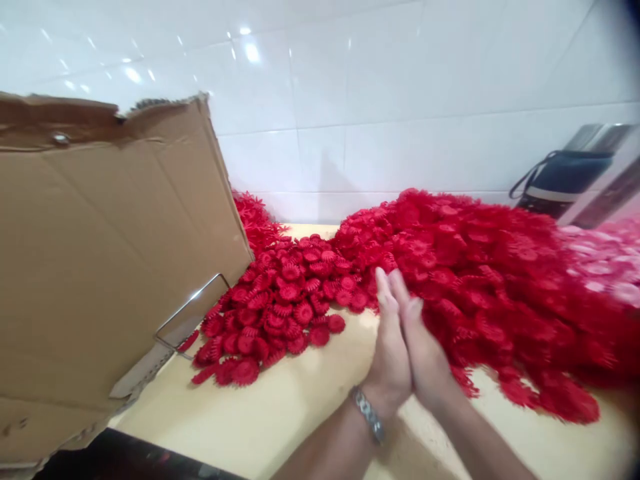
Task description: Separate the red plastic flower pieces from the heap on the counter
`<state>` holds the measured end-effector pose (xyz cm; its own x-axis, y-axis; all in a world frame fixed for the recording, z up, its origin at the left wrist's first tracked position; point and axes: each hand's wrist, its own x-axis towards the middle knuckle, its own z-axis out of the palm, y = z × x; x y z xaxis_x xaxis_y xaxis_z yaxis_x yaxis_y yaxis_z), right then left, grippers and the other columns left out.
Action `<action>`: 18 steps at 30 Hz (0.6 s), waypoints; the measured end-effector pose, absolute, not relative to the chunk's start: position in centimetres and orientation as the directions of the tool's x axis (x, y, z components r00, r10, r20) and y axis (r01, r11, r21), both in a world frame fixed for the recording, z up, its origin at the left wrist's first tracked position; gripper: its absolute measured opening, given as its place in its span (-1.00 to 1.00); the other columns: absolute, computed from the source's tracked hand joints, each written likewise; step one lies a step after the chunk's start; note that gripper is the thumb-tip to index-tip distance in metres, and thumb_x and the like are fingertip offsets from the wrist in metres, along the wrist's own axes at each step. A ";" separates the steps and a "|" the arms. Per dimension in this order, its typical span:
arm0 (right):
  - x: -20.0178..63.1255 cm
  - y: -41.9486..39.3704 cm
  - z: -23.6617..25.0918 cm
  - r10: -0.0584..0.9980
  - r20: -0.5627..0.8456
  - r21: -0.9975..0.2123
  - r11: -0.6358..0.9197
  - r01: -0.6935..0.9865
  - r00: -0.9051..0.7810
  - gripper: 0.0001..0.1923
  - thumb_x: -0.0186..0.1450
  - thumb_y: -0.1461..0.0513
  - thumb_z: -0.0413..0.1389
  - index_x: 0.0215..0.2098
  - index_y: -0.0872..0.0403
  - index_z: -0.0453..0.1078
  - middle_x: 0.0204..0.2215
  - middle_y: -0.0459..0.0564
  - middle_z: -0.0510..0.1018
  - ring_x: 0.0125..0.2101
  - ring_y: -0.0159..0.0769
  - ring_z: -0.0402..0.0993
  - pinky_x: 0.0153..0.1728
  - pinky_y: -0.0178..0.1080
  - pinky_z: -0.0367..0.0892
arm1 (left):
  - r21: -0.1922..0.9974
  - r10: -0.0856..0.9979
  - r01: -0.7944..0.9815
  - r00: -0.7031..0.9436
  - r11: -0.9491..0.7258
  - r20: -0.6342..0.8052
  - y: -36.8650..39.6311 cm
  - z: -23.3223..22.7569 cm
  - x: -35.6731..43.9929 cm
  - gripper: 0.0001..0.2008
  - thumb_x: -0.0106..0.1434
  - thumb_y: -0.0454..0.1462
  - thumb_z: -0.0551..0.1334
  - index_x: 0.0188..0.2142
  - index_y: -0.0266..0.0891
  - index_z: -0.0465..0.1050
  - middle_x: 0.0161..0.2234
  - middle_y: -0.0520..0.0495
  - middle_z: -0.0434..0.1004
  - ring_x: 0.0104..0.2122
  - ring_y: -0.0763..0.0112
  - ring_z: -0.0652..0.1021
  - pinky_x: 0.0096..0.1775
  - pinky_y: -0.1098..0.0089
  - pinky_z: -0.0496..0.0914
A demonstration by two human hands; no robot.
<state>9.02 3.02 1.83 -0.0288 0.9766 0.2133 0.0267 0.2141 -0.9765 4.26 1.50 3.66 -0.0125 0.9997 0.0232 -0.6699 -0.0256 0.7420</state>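
Observation:
My left hand (391, 360), with a metal-banded watch (369, 415) at the wrist, is laid palm to palm against my right hand (426, 363). The fingers of both are stretched out straight and point away from me. Nothing shows between the palms, though their inner faces are hidden. Just past the fingertips and to the right lies a large heap of red fringed flower-like pieces (465, 267). Left of my hands is a smaller pile of red round pieces with toothed edges (280, 300). Both piles rest on a pale yellow tabletop (320, 387).
A cardboard box (115, 253) stands along the left, with a bent metal wire handle (193, 300) near its lower edge. Pink pieces (610, 260) lie at the far right, near a dark blue pouch (567, 177). White wall tiles (400, 120) rise behind the table.

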 end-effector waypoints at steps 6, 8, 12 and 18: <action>8.6 1.2 0.8 0.969 0.244 -0.963 0.246 0.107 -0.037 -0.49 0.34 -0.03 -0.30 0.25 -0.21 -0.12 0.27 -0.29 -0.14 0.26 -0.30 -0.29 0.25 -0.03 -0.29 | 0.715 0.998 -0.696 0.031 0.063 -0.057 1.6 3.6 3.5 -0.41 0.26 0.05 -0.14 0.24 -0.01 -0.12 0.29 0.16 -0.20 0.24 0.47 -0.05 0.20 0.42 -0.06; 9.1 3.4 1.1 0.970 0.240 -0.963 0.242 0.117 -0.026 -0.47 0.34 -0.03 -0.30 0.26 -0.23 -0.19 0.28 -0.29 -0.18 0.26 -0.32 -0.33 0.25 -0.02 -0.32 | 0.705 0.998 -0.707 0.049 0.056 -0.031 0.9 3.0 4.4 -0.42 0.26 0.05 -0.12 0.22 -0.06 0.01 0.27 0.11 -0.07 0.23 0.41 0.01 0.20 0.41 -0.05; 9.6 5.4 1.5 0.979 0.202 -0.971 0.202 0.129 -0.015 -0.43 0.33 -0.06 -0.33 0.27 -0.20 -0.28 0.28 -0.22 -0.16 0.26 -0.29 -0.32 0.23 0.03 -0.33 | 0.648 0.998 -0.760 0.054 0.047 -0.009 0.3 2.1 5.2 -0.45 0.27 0.01 -0.09 0.17 -0.14 0.14 0.25 0.06 0.00 0.24 0.38 -0.03 0.21 0.39 -0.08; 7.8 1.0 0.1 0.936 0.318 -0.923 0.342 0.174 -0.153 -0.42 0.31 -0.09 -0.36 0.26 -0.20 -0.18 0.28 -0.25 -0.19 0.26 -0.21 -0.28 0.24 0.03 -0.29 | 0.629 0.989 -0.773 -0.010 0.087 -0.149 2.8 3.3 2.6 -0.40 0.26 0.06 -0.16 0.24 -0.06 -0.13 0.29 0.14 -0.23 0.24 0.51 -0.07 0.21 0.40 -0.19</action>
<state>7.84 0.99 0.13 -0.1527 0.9357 0.3181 0.1740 0.3423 -0.9233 2.64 2.81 3.33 -0.0102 0.9887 -0.1493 -0.7729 0.0870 0.6285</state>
